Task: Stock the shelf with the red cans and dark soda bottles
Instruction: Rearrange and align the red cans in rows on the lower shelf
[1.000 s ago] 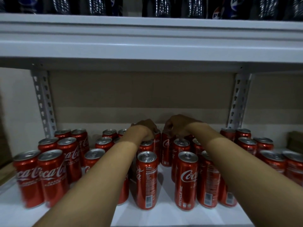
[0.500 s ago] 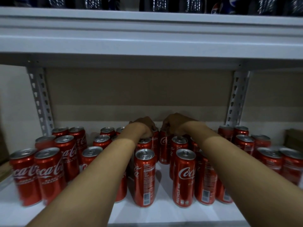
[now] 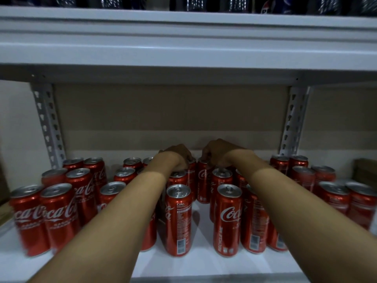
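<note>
Several red cans stand in groups on the white shelf (image 3: 204, 264). Both my arms reach to the back of the middle group. My left hand (image 3: 177, 156) curls its fingers over the top of a back-row red can (image 3: 191, 176). Just to its right, my right hand (image 3: 216, 153) curls over the top of the neighbouring red can (image 3: 204, 180). The fingertips of both hands are hidden behind the knuckles. Two front cans (image 3: 178, 219) (image 3: 227, 219) stand between my forearms. Dark soda bottles (image 3: 234, 4) line the upper shelf, with only their bottoms in view.
The upper shelf board (image 3: 183, 43) hangs low over the cans. Perforated metal uprights (image 3: 47, 123) (image 3: 293, 123) stand at the back left and right. Brown cardboard (image 3: 169, 111) backs the bay. A cardboard box (image 3: 365, 170) sits at the far right. More cans (image 3: 59, 219) (image 3: 334, 199) flank both arms.
Both hands stay on the tops of the two back cans. The view has shifted slightly, and no can has visibly moved.
</note>
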